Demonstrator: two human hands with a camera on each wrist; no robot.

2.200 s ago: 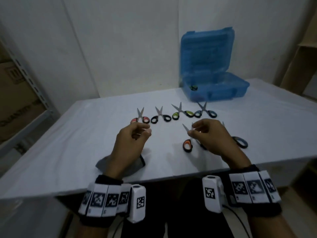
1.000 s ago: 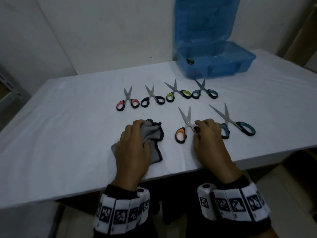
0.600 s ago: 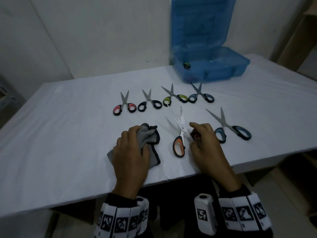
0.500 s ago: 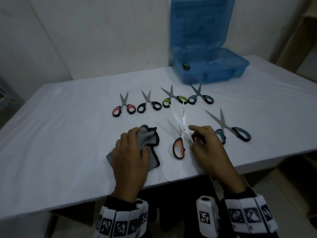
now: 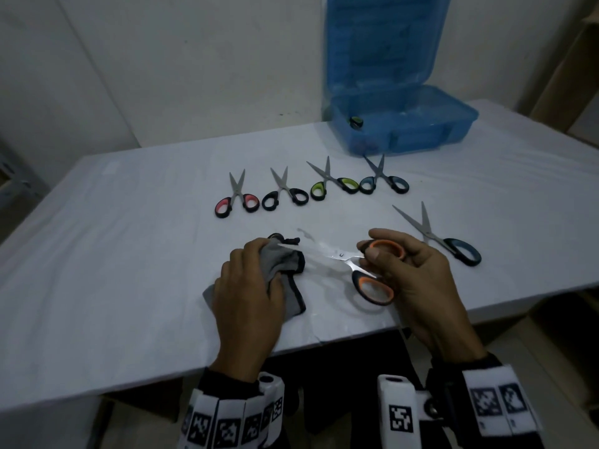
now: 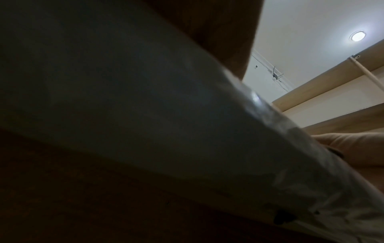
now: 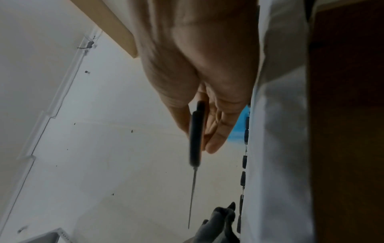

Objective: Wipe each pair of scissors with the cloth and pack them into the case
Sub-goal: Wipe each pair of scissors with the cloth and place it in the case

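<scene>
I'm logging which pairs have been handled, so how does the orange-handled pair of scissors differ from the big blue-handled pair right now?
The orange-handled scissors are lifted in the right hand; the big blue-handled scissors lie flat on the table, untouched. The orange pair's blades point left toward the grey cloth in the left hand; the blue pair's point away, toward the wall. Both have black-rimmed handles and slightly parted blades.

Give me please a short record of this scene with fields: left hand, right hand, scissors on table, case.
left hand: grips the grey cloth at the blade tips
right hand: holds the orange-handled scissors, blades toward the cloth
scissors on table: five; a row of four, plus the teal-handled pair on the right
case: blue case, lid open, at the table's far side
</scene>
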